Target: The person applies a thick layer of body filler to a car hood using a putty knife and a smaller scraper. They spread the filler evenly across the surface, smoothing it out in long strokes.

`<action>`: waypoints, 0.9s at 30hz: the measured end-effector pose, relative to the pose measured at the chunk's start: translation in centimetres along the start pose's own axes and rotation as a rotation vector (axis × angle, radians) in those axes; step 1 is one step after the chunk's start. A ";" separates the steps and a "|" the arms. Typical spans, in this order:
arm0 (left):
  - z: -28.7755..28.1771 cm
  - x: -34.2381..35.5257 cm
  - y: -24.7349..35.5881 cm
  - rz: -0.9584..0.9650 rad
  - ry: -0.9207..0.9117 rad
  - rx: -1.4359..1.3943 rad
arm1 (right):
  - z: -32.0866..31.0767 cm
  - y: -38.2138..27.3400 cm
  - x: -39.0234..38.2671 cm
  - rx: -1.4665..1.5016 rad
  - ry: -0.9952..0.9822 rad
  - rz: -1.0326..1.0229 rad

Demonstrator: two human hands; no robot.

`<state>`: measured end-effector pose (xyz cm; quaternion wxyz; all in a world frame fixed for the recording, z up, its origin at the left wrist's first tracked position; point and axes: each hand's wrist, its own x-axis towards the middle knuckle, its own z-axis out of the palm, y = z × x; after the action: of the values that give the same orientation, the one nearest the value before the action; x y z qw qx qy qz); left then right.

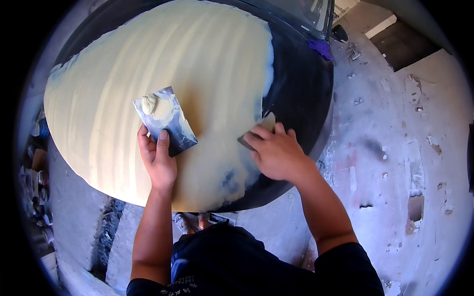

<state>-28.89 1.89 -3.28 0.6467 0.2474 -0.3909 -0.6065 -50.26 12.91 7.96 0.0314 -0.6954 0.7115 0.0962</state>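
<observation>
A dark car hood point(306, 89) lies in front of me, most of it coated with cream-coloured filler point(123, 98). My left hand point(159, 157) grips a flat rectangular mixing plate point(180, 133) from below, thumb on top. Smears and a small lump of cream filler point(148, 104) sit on the plate's upper face. At the filler's right edge, my right hand point(277, 150) is closed on a thin spreader point(268, 122), its blade partly hidden under the fingers. Dark patches show through the thin filler left of that hand.
A purple cloth point(321, 48) lies by the windshield's lower corner. To the right stretches a scuffed, pitted grey floor point(380, 148). Cans and boxes point(39, 172) line the far left. A dark trench point(106, 234) runs along the floor near my feet.
</observation>
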 end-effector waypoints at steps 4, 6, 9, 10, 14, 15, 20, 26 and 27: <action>0.1 0.1 -0.3 0.002 0.027 -0.029 | 0.1 0.4 -3.2 0.020 -0.047 0.032; 0.3 0.2 0.1 -0.012 0.034 -0.037 | -0.6 0.5 -4.6 0.092 0.009 0.035; 1.3 -0.7 1.4 -0.072 0.017 -0.080 | -1.7 0.3 -6.1 0.288 0.244 -0.016; 2.2 -1.4 1.8 -0.110 -0.010 -0.120 | -1.6 0.3 -6.4 0.371 0.319 -0.052; 6.4 -5.1 4.0 -0.307 -0.048 -0.308 | -2.2 -2.2 -6.5 0.928 0.462 -0.301; 7.1 -5.8 4.5 -0.292 -0.053 -0.342 | -1.5 -3.0 -6.3 0.978 0.488 -0.385; 7.8 -5.9 6.4 -0.219 -0.110 -0.356 | 1.3 -2.2 -7.2 0.721 0.490 -0.238; 7.9 -5.5 7.9 -0.168 -0.115 -0.331 | 2.7 -0.3 -8.9 1.960 0.601 -0.035; 7.9 -5.5 8.0 -0.165 -0.126 -0.337 | 2.4 0.0 -9.4 2.043 0.518 -0.138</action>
<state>-30.31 9.66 6.48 0.6012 0.1286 -0.3018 -0.7286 -50.16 22.55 7.26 0.4545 -0.3769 0.3986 -0.7018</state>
